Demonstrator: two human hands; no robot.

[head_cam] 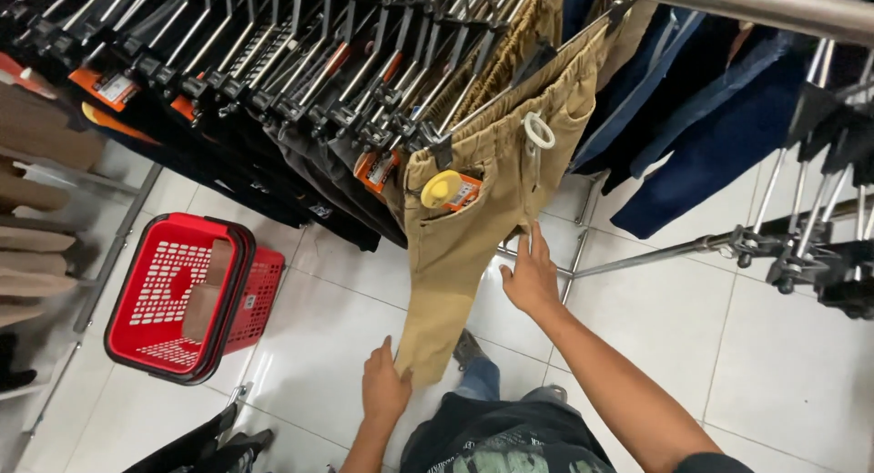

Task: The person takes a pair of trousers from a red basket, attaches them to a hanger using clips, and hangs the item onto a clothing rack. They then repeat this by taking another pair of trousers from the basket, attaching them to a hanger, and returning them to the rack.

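Observation:
A pair of tan trousers (473, 209) hangs from a clip hanger on a clothes rail, with a yellow security tag (441, 189) at the pocket and a white drawstring (537, 132) at the waist. My left hand (384, 387) pinches the bottom hem of one leg. My right hand (531, 274) rests flat against the right side of the trouser leg, fingers pointing up. Dark trousers (300, 154) hang packed on the rail to the left.
A red plastic shopping basket (182, 291) stands on the white tiled floor (674, 318) at the left. Blue jeans (692, 136) hang at the right, under a metal rail (756, 4). More hanger clips (819, 254) sit at the far right. Folded beige garments (32, 209) lie on shelves at the left edge.

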